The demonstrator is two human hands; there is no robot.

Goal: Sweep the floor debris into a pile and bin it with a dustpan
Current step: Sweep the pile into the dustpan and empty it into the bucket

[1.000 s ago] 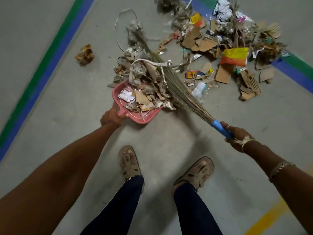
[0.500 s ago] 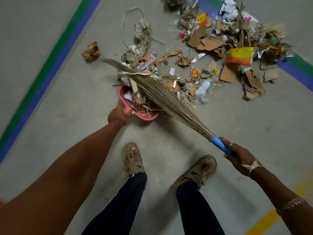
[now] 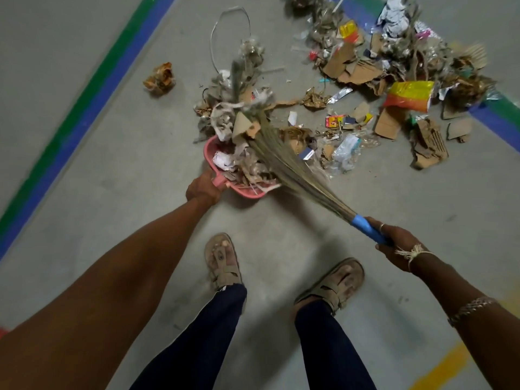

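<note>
You're partway through. Your left hand (image 3: 204,187) has its fingers curled round the pink dustpan (image 3: 209,149) handle, and the pan sits on the floor heaped with scraps. Your right hand (image 3: 394,243) has its fingers clamped on the broom (image 3: 295,175), its bristles lying across the load. Most of the debris (image 3: 365,71) lies loosely gathered beyond the pan, a crumpled wrapper (image 3: 159,78) lies apart, and no bin is in view, so nothing looks binned yet.
</note>
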